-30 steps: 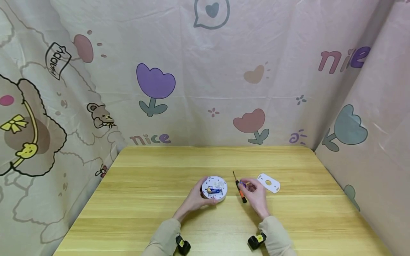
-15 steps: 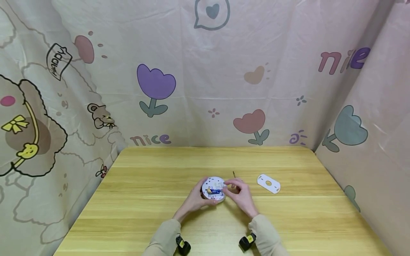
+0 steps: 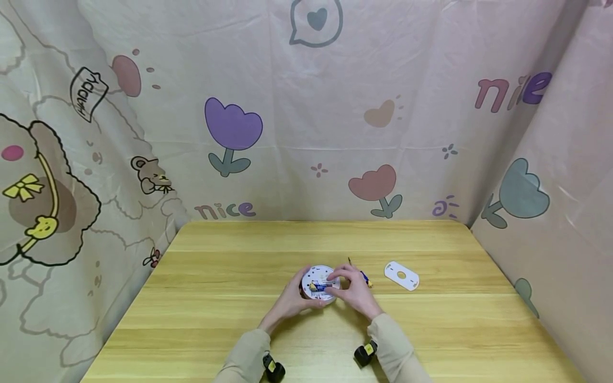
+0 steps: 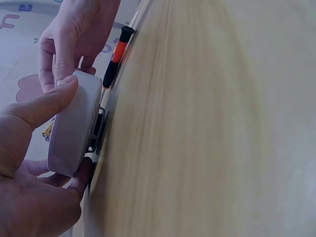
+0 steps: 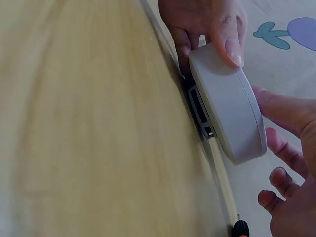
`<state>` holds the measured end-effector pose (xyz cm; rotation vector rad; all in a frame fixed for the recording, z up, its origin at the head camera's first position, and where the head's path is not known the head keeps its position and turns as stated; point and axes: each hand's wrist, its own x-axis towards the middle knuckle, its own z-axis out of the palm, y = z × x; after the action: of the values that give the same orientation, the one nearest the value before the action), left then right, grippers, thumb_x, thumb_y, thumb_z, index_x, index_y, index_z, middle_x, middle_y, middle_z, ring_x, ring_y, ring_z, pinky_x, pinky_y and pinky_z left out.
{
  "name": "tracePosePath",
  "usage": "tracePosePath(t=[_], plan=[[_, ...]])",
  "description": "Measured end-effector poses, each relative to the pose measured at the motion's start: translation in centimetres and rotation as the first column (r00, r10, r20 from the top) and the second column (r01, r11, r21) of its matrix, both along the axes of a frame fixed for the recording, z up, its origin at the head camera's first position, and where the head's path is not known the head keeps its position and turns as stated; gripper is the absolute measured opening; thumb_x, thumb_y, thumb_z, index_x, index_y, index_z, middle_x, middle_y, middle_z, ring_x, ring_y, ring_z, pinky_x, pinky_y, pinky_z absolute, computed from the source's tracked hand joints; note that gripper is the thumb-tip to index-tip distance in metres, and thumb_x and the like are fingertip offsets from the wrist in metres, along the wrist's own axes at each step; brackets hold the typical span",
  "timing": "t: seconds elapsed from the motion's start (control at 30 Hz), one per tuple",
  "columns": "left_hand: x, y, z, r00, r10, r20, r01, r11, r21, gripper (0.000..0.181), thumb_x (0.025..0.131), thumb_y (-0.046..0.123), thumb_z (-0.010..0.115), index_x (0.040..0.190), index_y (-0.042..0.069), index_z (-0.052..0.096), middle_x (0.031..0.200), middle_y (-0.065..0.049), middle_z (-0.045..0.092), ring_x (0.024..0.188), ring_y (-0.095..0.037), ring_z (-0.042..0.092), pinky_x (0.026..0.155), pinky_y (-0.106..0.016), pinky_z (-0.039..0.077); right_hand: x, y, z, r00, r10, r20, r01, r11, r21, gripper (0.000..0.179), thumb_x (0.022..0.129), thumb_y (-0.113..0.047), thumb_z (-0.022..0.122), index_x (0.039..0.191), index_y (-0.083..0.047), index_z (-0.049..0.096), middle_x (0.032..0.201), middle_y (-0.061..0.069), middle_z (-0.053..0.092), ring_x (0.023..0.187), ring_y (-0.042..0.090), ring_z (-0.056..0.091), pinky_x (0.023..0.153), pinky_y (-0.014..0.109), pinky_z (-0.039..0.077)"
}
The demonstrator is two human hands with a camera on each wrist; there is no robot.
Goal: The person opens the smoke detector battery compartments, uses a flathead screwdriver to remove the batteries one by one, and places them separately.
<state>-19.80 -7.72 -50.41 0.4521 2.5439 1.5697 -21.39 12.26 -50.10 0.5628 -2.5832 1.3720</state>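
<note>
A round white device [image 3: 318, 274], like a smoke alarm, sits with its open battery compartment facing up. My left hand [image 3: 293, 294] grips it by the side, thumb along the near edge. Inside the compartment lies a blue battery with a yellow end [image 3: 313, 286]; that end sticks up above the device in the left wrist view. My right hand [image 3: 356, 292] has its thumb and index finger at the compartment's right part; I cannot tell whether they pinch the battery. Its other fingers [image 5: 282, 183] are loosely bent. A slotted bracket [image 5: 200, 111] shows on the device's underside.
Another blue and yellow battery [image 3: 366, 279] lies just beyond my right hand. The screwdriver, with its orange and black handle [image 4: 118, 54], lies there too, mostly hidden in the head view. Further right is a white plate with a round hole [image 3: 395, 271].
My right hand has moved left from the loose battery by the screwdriver to the device's compartment. The loose battery stays on the table. My left hand keeps its grip on the device.
</note>
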Motion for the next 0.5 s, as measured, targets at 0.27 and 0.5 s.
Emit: tracePosePath(t=[0.27, 0.5], plan=[[0.0, 0.0, -0.1, 1.000, -0.006, 0.008, 0.006, 1.000, 0.002, 0.103, 0.061, 0.035, 0.080, 0.141, 0.009, 0.021, 0.139, -0.019, 0.034, 0.126, -0.037, 0.035, 0.104, -0.058, 0.026, -0.5, -0.1, 0.2, 0.999, 0.022, -0.035, -0.019, 0.996, 0.082, 0.025, 0.061, -0.029, 0.080, 0.082, -0.027, 0.066, 0.095, -0.012, 0.057, 0.101, 0.012, 0.048, 0.094, 0.046, 0.040], [0.0, 0.0, 0.0, 1.000, -0.007, 0.006, 0.007, 1.000, -0.007, 0.103, 0.061, 0.036, 0.079, 0.141, 0.010, 0.021, 0.140, -0.020, 0.033, 0.126, -0.037, 0.035, 0.105, -0.057, 0.027, -1.1, -0.3, 0.6, 0.997, 0.060, -0.051, -0.050, 0.982, 0.185, 0.024, 0.060, -0.033, 0.079, 0.078, -0.027, 0.064, 0.094, -0.013, 0.055, 0.100, 0.014, 0.047, 0.090, 0.044, 0.043]])
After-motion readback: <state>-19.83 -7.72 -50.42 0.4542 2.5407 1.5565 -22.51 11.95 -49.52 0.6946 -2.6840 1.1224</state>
